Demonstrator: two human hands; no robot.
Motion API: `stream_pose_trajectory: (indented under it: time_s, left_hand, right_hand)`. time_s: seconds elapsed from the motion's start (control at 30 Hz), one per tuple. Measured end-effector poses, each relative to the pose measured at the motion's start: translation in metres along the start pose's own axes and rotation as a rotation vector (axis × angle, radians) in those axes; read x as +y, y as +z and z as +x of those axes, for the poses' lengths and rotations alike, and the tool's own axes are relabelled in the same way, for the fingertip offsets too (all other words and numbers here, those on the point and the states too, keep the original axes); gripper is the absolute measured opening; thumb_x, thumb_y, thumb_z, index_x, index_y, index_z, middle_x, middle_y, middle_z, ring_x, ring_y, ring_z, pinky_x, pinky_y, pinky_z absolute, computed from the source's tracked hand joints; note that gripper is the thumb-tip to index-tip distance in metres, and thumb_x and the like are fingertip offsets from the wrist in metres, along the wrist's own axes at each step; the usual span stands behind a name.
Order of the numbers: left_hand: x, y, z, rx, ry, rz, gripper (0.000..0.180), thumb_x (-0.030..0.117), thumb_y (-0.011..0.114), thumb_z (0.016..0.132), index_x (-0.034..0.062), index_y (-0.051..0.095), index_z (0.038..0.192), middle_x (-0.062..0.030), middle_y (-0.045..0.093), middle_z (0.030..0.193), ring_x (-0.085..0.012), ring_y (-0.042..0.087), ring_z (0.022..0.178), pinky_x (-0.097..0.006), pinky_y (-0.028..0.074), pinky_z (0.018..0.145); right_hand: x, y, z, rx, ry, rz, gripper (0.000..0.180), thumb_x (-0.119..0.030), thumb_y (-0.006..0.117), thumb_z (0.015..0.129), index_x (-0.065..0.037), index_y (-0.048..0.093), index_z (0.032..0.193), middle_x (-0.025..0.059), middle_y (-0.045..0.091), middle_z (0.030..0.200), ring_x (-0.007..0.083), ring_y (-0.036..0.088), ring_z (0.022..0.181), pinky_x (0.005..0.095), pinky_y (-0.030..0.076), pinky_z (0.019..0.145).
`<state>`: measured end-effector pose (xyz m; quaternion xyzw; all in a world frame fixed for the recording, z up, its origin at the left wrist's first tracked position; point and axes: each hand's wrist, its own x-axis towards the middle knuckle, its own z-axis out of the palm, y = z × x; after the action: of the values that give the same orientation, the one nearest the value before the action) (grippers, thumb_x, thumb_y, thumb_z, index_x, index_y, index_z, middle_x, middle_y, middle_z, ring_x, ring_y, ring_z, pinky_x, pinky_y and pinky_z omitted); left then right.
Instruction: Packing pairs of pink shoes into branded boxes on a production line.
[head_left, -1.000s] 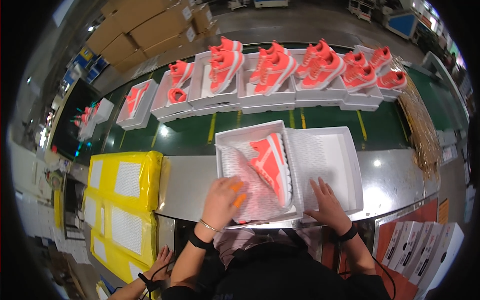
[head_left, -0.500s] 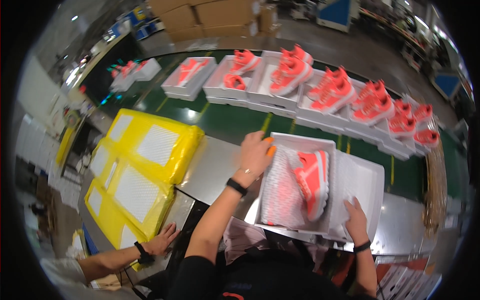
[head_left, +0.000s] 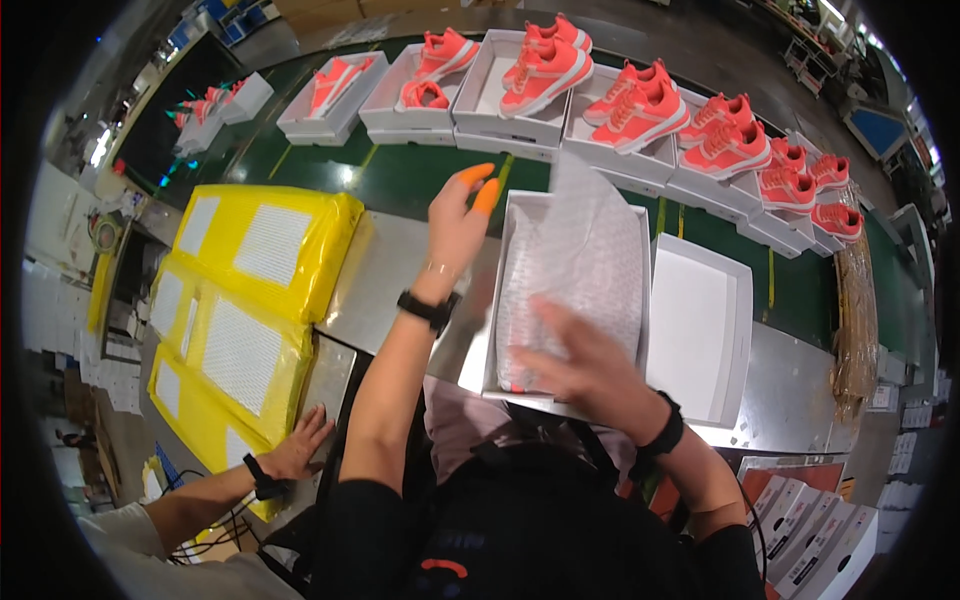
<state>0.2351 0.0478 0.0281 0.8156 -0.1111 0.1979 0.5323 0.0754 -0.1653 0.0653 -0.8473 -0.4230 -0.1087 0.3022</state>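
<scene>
A white shoe box (head_left: pixel 499 290) stands in front of me on the metal bench. Patterned white tissue paper (head_left: pixel 575 270) covers what is inside, and one sheet rises above the far rim. The coral shoe is hidden beneath it. My right hand (head_left: pixel 590 365), blurred, is over the near part of the tissue with fingers spread; whether it presses on the paper I cannot tell. My left hand (head_left: pixel 460 225), orange covers on two fingertips, hovers beyond the box's left side, open and holding nothing. Beside the box on the right lies its lid (head_left: pixel 700 330), inside facing up.
Several open boxes with coral shoes (head_left: pixel 545 75) line the green conveyor (head_left: pixel 400 175). Yellow-wrapped packs (head_left: pixel 335 250) with white panels are stacked at left, near a co-worker's hand (head_left: pixel 297 448). Closed shoe boxes (head_left: pixel 820 535) sit at lower right.
Tissue now covers the shoe that lay visible in the box. My right hand has moved left from the lid to over the box. My left hand has left the box's far left corner.
</scene>
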Motion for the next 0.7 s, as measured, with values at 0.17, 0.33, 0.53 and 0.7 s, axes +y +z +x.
stream_pose_trajectory:
  time_s: [0.17, 0.33, 0.53, 0.7]
  left_hand:
    - [0.033, -0.010, -0.043, -0.280, 0.387, 0.204, 0.049, 0.028, 0.070, 0.086, 0.0076, 0.059, 0.130, -0.0164, 0.053, 0.138, -0.0359, 0.052, 0.124, -0.044, 0.042, 0.104]
    - [0.072, 0.009, -0.049, -0.628, 0.523, 0.503, 0.059, 0.044, 0.064, 0.088, 0.0108, 0.055, 0.136, -0.0156, 0.042, 0.149, -0.0350, 0.041, 0.135, -0.048, 0.031, 0.112]
    - [0.013, 0.043, -0.039, -0.776, 0.449, 0.852, 0.067, 0.050, 0.062, 0.089, 0.0143, 0.047, 0.144, -0.0166, 0.036, 0.154, -0.0353, 0.034, 0.141, -0.053, 0.024, 0.116]
    - [0.061, 0.019, -0.059, -0.923, 0.363, 0.598, 0.091, 0.062, 0.069, 0.078, 0.0150, 0.039, 0.150, -0.0181, 0.035, 0.154, -0.0376, 0.030, 0.143, -0.055, 0.021, 0.117]
  right_hand:
    - [0.009, 0.016, -0.025, -0.218, 0.090, 0.420, 0.066, -0.026, 0.079, 0.079, -0.014, 0.053, 0.138, 0.0261, 0.029, 0.154, 0.0462, 0.040, 0.135, 0.0482, 0.037, 0.110]
    - [-0.010, -0.008, -0.049, -0.192, 0.340, -0.107, 0.058, -0.034, 0.075, 0.084, -0.009, 0.056, 0.133, 0.0250, 0.038, 0.148, 0.0482, 0.042, 0.131, 0.0540, 0.034, 0.111]
    - [-0.006, -0.022, -0.069, -0.275, 0.308, 0.739, 0.049, -0.024, 0.075, 0.087, -0.006, 0.060, 0.129, 0.0155, 0.059, 0.133, 0.0325, 0.052, 0.126, 0.0438, 0.040, 0.108]
    - [0.062, -0.031, -0.110, 0.398, 0.889, 0.476, 0.029, -0.003, 0.060, 0.094, -0.003, 0.064, 0.122, 0.0091, 0.070, 0.102, 0.0175, 0.067, 0.092, 0.0314, 0.055, 0.079]
